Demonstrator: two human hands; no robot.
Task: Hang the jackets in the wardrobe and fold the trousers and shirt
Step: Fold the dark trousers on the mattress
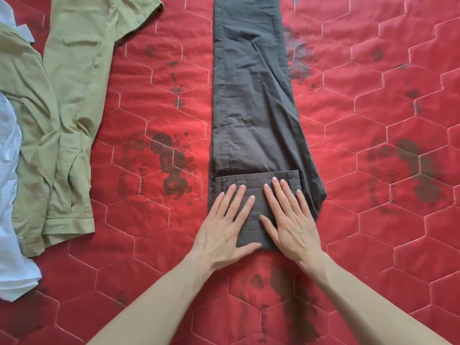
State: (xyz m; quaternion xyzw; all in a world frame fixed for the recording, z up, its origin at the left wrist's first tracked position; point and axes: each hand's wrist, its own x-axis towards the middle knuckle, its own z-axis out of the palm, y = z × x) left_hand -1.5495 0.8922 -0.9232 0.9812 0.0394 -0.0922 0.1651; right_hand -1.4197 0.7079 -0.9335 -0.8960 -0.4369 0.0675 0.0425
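Green shirt (67,115) lies at far left of the bed (154,135). Left hand (225,226) and right hand (290,219) rest flat, fingers straight, side by side on the trousers' (251,95) folded waistband end; long axis runs straight away, both hands equally near.

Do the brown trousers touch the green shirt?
Apart. The head view shows bare red quilt between the brown trousers and the green shirt.

Bright, even daylight, soft shadows only. Sharp at centre; slight wide-angle bend + softness twd edges. No glare.
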